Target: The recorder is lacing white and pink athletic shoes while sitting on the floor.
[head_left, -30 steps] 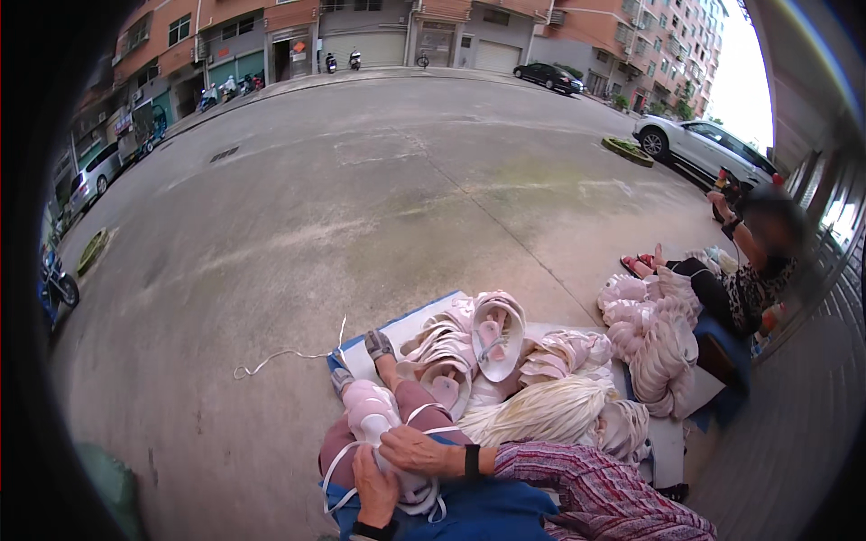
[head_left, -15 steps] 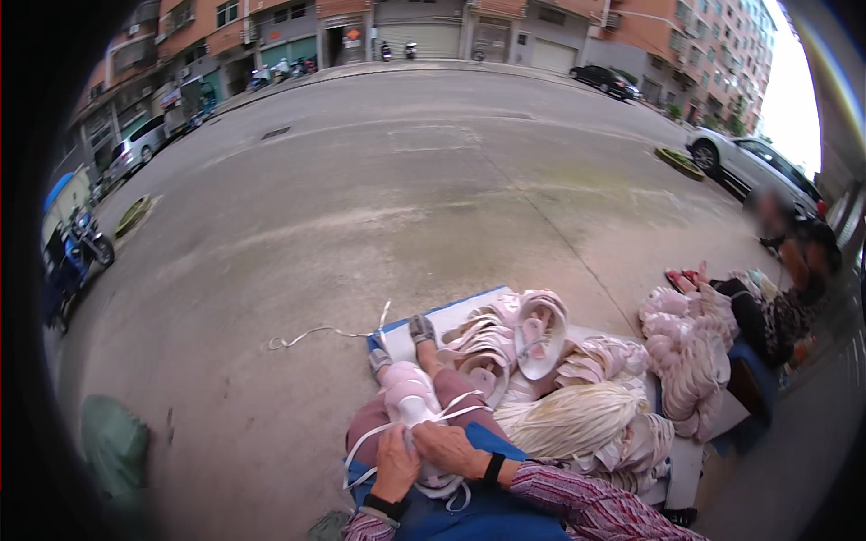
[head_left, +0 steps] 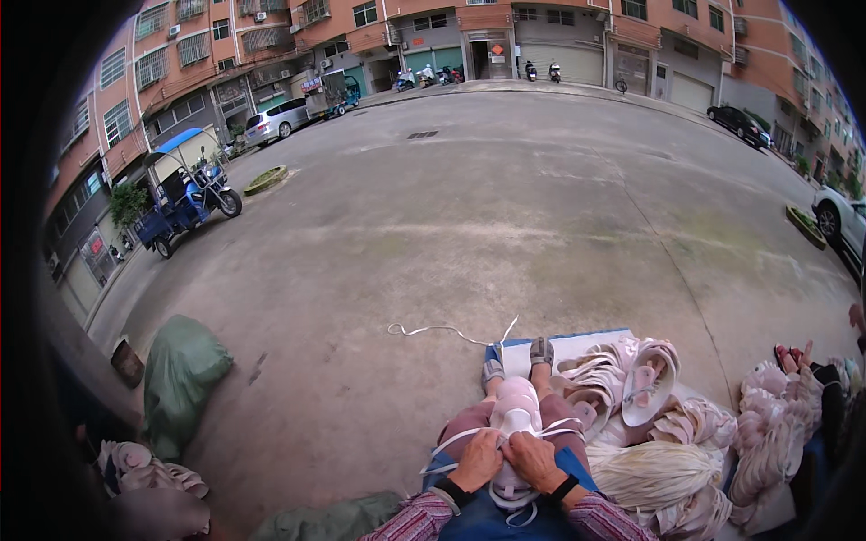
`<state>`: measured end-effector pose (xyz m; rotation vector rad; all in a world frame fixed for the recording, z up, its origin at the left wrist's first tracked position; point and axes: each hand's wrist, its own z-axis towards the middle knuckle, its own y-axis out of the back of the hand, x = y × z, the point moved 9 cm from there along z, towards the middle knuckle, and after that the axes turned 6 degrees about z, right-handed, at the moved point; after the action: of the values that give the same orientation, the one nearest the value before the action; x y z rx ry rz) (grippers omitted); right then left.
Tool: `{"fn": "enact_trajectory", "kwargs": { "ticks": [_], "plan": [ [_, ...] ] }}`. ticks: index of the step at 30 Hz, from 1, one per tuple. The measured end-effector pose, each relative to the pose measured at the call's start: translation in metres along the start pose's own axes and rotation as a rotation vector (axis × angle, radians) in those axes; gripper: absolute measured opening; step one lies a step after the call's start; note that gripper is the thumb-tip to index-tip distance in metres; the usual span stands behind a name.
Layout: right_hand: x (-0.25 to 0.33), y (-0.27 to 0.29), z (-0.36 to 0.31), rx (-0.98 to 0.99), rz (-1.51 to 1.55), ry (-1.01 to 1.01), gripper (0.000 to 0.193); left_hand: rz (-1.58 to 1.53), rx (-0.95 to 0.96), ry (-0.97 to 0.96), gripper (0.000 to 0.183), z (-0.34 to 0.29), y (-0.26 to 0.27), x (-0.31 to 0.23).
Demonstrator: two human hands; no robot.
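Observation:
A pink and white shoe upper [head_left: 518,420] lies lengthwise on my lap, between my knees. My left hand [head_left: 477,461] and my right hand [head_left: 534,460] meet over its middle, fingers closed and pinching it where the lacing runs. A white lace [head_left: 451,439] loops out on both sides of the upper, and another loop hangs below my hands. My fingers hide the exact spot where lace and upper meet. Right of my legs, more pink and white uppers [head_left: 648,388] are stacked, with a thick bundle of cream laces [head_left: 651,472] below them.
A loose white cord [head_left: 437,330] trails on the concrete. Left are a green sack [head_left: 183,383] and a parked blue three-wheeler [head_left: 189,200]. Another heap of uppers [head_left: 767,437] lies at the far right, beside another person's partly visible hand [head_left: 805,353].
The whole view has swung left, so my lap and the stacks sit farther right. The green sack and three-wheeler show more fully. My hands remain on the same shoe upper.

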<state>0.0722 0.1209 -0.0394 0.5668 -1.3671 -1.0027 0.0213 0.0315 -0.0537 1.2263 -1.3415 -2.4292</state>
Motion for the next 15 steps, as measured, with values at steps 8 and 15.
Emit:
{"fn": "enact_trajectory", "kwargs": {
  "ticks": [8, 15],
  "plan": [
    [0.004, -0.007, 0.005, 0.044, -0.072, 0.026, 0.024, -0.034, 0.041, -0.041, 0.031, 0.008, 0.002, -0.003],
    [0.004, -0.02, 0.005, 0.166, -0.031, 0.139, 0.02, -0.098, 0.047, 0.025, 0.029, -0.001, 0.01, -0.012]
  ]
}}
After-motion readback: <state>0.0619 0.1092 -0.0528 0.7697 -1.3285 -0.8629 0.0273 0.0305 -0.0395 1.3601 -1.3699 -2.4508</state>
